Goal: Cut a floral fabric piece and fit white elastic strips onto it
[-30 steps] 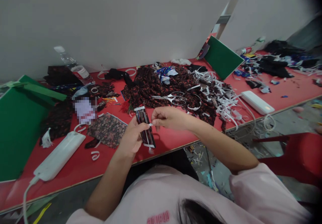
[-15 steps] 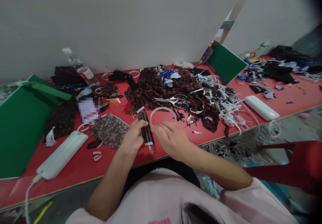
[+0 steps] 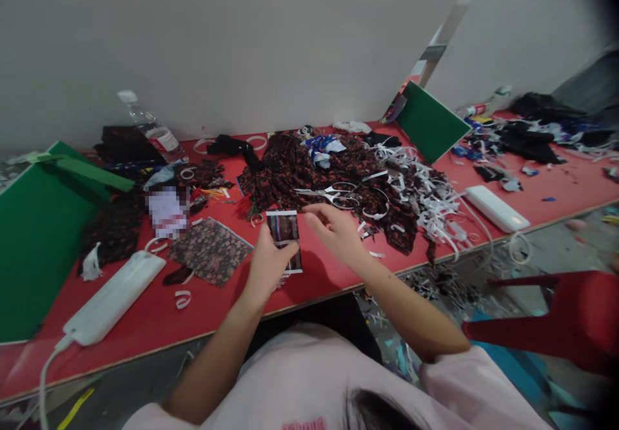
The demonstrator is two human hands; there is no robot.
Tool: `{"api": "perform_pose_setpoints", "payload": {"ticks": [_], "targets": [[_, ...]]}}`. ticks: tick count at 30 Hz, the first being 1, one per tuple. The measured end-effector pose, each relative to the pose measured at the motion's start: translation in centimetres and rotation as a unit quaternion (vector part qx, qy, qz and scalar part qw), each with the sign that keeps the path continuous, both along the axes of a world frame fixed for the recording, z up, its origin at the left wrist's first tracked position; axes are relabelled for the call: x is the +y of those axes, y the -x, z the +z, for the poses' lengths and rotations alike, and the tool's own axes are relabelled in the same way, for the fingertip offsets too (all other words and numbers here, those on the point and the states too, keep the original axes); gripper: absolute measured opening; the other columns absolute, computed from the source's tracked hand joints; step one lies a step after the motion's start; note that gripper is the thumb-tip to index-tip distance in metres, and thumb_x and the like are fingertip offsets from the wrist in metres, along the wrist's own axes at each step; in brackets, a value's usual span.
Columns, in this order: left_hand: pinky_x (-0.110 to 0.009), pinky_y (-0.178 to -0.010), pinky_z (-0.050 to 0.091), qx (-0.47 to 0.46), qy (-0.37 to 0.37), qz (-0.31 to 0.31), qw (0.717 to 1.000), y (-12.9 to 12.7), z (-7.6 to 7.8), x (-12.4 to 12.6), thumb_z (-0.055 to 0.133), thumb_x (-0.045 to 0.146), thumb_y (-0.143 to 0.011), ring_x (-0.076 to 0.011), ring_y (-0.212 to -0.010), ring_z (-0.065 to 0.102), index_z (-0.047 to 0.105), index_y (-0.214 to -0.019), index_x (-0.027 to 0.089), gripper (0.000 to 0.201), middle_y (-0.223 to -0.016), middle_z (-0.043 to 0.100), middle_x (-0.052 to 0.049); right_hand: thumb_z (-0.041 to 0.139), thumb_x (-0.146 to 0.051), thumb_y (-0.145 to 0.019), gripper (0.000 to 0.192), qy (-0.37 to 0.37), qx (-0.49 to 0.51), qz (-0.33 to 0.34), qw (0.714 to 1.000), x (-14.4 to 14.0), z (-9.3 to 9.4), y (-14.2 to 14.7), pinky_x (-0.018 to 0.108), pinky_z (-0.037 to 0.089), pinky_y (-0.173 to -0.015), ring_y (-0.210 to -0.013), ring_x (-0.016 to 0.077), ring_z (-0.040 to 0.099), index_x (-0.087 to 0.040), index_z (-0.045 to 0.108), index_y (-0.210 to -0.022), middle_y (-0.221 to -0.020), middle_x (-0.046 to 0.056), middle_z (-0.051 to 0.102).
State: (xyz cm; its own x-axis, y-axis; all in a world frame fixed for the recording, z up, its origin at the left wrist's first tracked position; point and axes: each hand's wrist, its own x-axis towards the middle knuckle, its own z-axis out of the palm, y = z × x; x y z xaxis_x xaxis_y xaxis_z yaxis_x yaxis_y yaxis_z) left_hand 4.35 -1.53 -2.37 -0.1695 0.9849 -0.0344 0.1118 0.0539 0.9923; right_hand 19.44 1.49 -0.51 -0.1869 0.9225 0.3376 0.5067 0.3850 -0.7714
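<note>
My left hand (image 3: 271, 256) is closed on a small dark rectangular fabric piece (image 3: 285, 224) with a white strip along its top and bottom ends. Its thumb lies across the front, and a thin pale band crosses the middle near the thumb tip. Just to the right, my right hand (image 3: 338, 233) hovers apart from the piece, its fingers loosely curved with nothing visible in them. A flat patterned fabric piece (image 3: 210, 251) lies left of my left hand. Beyond both hands, scissors (image 3: 333, 193) rest on a heap of dark flowered fabric (image 3: 280, 166).
White strip scraps (image 3: 435, 211) are piled at the right. A white power strip (image 3: 113, 298) lies left, another white device (image 3: 497, 209) right. Green boards (image 3: 430, 120) stand at both sides, a plastic bottle (image 3: 164, 140) behind. A red stool (image 3: 570, 314) is at right.
The looped white strip at my right hand no longer shows as a loop. The dark piece has turned to face me more. My right hand has moved slightly up and away from it.
</note>
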Motion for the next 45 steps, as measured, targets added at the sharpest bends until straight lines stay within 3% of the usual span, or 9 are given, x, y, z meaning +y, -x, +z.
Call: {"api": "perform_pose_setpoints", "payload": {"ticks": [5,8,12,18,24,28,33,41,45], "targets": [[-0.024,-0.067,0.044,0.040,0.009,-0.033,0.999,0.2,0.1,-0.8,0.067,0.023,-0.064,-0.0141,-0.073,0.058,0.054,-0.099,0.020,0.038,-0.083,0.062,0.000,0.052,-0.032,-0.080,0.021,0.124,0.112,0.040,0.985,0.7,1.9,1.4,0.021,0.038,-0.051,-0.054,0.0094,0.050,-0.015,0.063,-0.078,-0.061,-0.002,0.058],[-0.026,-0.070,0.046,-0.107,0.020,-0.091,0.990,0.9,0.9,-1.0,0.063,0.032,-0.071,-0.0150,-0.078,0.059,0.055,-0.102,0.020,0.034,-0.088,0.063,-0.001,0.054,-0.033,-0.078,0.020,0.177,0.181,0.077,0.964,0.9,1.5,1.1,0.021,0.038,-0.052,-0.052,0.0086,0.048,-0.015,0.062,-0.075,-0.056,-0.003,0.054],[-0.029,-0.072,0.049,-0.342,0.056,-0.099,0.933,1.6,1.8,-0.8,0.055,0.040,-0.079,-0.0153,-0.079,0.062,0.056,-0.096,0.022,0.025,-0.090,0.065,-0.001,0.058,-0.034,-0.076,0.019,0.248,0.258,0.118,0.926,0.5,1.1,1.0,0.022,0.040,-0.056,-0.054,0.0084,0.049,-0.015,0.061,-0.075,-0.060,-0.003,0.056],[-0.033,-0.071,0.053,-0.423,0.097,-0.094,0.896,1.3,1.5,-1.0,0.063,0.034,-0.075,-0.0168,-0.079,0.066,0.057,-0.098,0.025,0.026,-0.090,0.069,0.000,0.056,-0.031,-0.079,0.018,0.215,0.243,0.114,0.939,0.4,1.0,1.3,0.020,0.036,-0.055,-0.055,0.0069,0.044,-0.015,0.060,-0.075,-0.061,-0.004,0.051],[-0.031,-0.072,0.053,-0.389,0.043,-0.007,0.920,0.7,1.1,-1.1,0.068,0.033,-0.071,-0.0164,-0.076,0.067,0.063,-0.095,0.023,0.027,-0.083,0.071,0.000,0.055,-0.025,-0.080,0.014,0.060,0.109,0.031,0.992,0.1,2.2,1.7,0.024,0.040,-0.066,-0.072,0.0112,0.053,-0.016,0.060,-0.089,-0.081,0.001,0.060],[-0.028,-0.078,0.051,-0.347,-0.002,0.032,0.937,0.5,0.9,-1.0,0.072,0.030,-0.066,-0.0148,-0.081,0.066,0.066,-0.093,0.023,0.028,-0.089,0.071,0.000,0.055,-0.022,-0.081,0.009,-0.057,0.011,0.015,0.998,-0.9,3.9,2.4,0.024,0.038,-0.067,-0.073,0.0119,0.051,-0.017,0.060,-0.076,-0.074,0.000,0.059],[-0.030,-0.091,0.045,-0.258,-0.066,0.040,0.963,0.1,1.0,-1.4,0.069,0.028,-0.069,-0.0164,-0.098,0.062,0.070,-0.089,0.023,0.021,-0.102,0.069,-0.003,0.056,-0.021,-0.081,0.013,-0.050,0.002,0.051,0.997,-1.5,4.6,3.1,0.022,0.037,-0.061,-0.066,0.0101,0.048,-0.017,0.056,-0.068,-0.068,-0.002,0.056],[-0.037,-0.104,0.031,-0.047,-0.158,0.067,0.984,0.3,2.0,-2.4,0.063,0.025,-0.074,-0.0209,-0.118,0.049,0.071,-0.086,0.025,0.014,-0.124,0.058,-0.005,0.055,-0.020,-0.080,0.018,-0.036,-0.011,0.014,0.999,-1.9,4.3,3.8,0.022,0.034,-0.055,-0.060,0.0102,0.045,-0.018,0.053,-0.062,-0.061,-0.002,0.052],[-0.033,-0.104,0.031,-0.044,-0.169,0.071,0.982,0.7,1.7,-2.1,0.063,0.024,-0.074,-0.0193,-0.118,0.049,0.071,-0.087,0.023,0.015,-0.125,0.057,-0.006,0.055,-0.022,-0.082,0.017,-0.053,-0.034,0.026,0.998,-2.0,4.3,4.1,0.023,0.037,-0.059,-0.064,0.0114,0.048,-0.017,0.057,-0.066,-0.063,-0.001,0.054]]}}
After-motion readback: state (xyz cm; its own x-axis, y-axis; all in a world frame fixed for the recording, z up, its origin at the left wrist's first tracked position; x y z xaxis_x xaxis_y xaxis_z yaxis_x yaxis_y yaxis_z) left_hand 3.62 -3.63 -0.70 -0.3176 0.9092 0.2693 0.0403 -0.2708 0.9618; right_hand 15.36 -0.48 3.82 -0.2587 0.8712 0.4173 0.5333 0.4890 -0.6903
